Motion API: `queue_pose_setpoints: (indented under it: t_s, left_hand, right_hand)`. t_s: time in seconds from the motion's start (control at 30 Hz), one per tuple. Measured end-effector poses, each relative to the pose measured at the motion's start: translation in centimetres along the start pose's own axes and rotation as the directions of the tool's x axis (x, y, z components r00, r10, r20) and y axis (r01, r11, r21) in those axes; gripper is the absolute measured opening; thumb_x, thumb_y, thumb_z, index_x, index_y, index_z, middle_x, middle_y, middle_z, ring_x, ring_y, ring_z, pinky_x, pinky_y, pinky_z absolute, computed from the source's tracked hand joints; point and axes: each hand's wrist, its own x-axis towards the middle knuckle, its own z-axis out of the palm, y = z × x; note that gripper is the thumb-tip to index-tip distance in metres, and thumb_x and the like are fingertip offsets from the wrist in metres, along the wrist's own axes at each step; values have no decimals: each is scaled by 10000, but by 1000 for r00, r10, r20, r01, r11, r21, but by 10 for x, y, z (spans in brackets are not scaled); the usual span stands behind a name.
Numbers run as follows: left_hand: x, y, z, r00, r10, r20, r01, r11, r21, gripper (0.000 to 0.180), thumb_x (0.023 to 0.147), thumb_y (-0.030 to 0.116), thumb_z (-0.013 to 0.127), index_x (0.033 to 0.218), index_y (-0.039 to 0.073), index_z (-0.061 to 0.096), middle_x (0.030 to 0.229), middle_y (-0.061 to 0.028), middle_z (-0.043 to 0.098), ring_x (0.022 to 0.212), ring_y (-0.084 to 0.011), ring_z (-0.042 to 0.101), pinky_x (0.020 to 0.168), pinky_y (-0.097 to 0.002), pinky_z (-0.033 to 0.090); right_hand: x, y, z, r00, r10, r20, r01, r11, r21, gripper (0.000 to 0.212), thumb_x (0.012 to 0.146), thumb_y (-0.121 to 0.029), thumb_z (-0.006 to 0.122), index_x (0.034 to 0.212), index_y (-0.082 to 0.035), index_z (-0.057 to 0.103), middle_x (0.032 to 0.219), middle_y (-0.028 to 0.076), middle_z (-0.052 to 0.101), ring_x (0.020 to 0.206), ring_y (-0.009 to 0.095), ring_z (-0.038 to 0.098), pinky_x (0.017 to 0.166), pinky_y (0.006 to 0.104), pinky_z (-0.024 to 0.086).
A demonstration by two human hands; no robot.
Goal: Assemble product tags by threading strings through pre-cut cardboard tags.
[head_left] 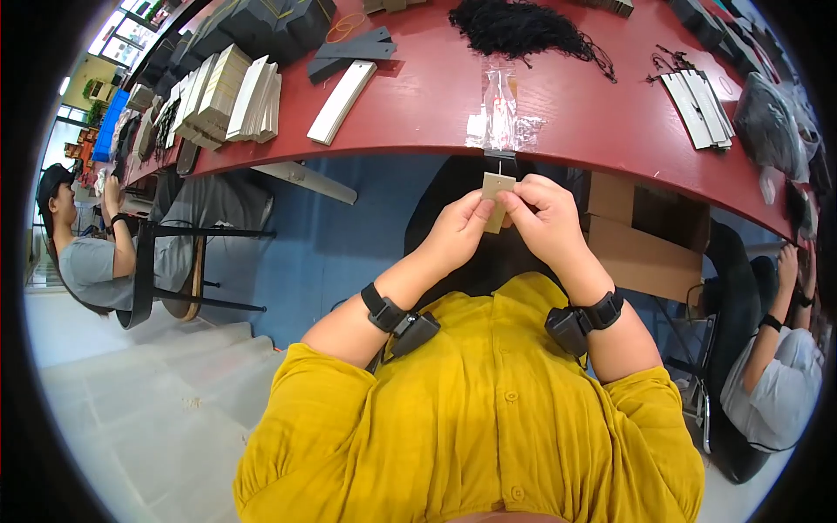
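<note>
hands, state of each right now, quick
Left hand: closed, holding the tan card at its left edge.
Right hand: closed, holding the same card.

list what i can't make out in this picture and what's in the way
Head view: fingertips behind the tan tag, covered by the tag, left hand and right hand.
Head view: single strands in the black string pile, too fine and tangled.
Head view: the cardboard box's top, hidden by the red table.
Head view: the right-side co-worker's head, cut off by the dark rim.
</note>
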Motion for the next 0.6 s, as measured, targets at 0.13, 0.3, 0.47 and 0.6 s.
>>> queue_pose_setpoints:
  t_s: [0.13, 0.3, 0.47, 0.6]
  left_hand:
    - [10, -3, -8, 993, -114, -24, 109, 983, -147, 356, 1021, 297, 420, 1136, -9, 559, 988, -52, 652, 928, -144, 624, 847, -275, 481]
    - [17, -10, -7, 996, -44, -78, 49, 997, 66, 321, 1018, 256, 425, 1070, -18, 585, 974, -69, 664, 943, -153, 627, 850, -291, 485]
    - [2, -2, -5, 982, 54, -181, 18, 928, 373, 286, 967, 226, 491, 1129, 12, 590, 1046, -188, 635, 1009, -307, 615, 890, -338, 467]
    - [-20, 17, -36, 972, 134, -195, -16, 859, 511, 275, 954, 218, 504, 1115, 21, 609, 1111, -180, 622, 1059, -319, 593, 907, -345, 463]
  right_hand:
    - [15, -22, -11, 995, -78, -57, 62, 968, -242, 151, 801, -155, 682, 826, -6, 672, 707, 150, 606, 642, 292, 604, 601, 360, 476]
    - [116, -13, -49, 996, -5, -93, -43, 861, -507, 267, 804, -267, 673, 823, -3, 636, 830, 179, 649, 843, 336, 639, 746, 419, 509]
    - [180, 27, -47, 1000, 30, 5, -17, 672, -740, 293, 792, -265, 663, 874, 15, 649, 913, 198, 660, 923, 354, 635, 826, 432, 506]
    - [174, 3, -80, 991, 109, 77, -54, 854, -518, 204, 811, -194, 597, 802, 9, 620, 744, 158, 639, 722, 272, 632, 695, 375, 497]
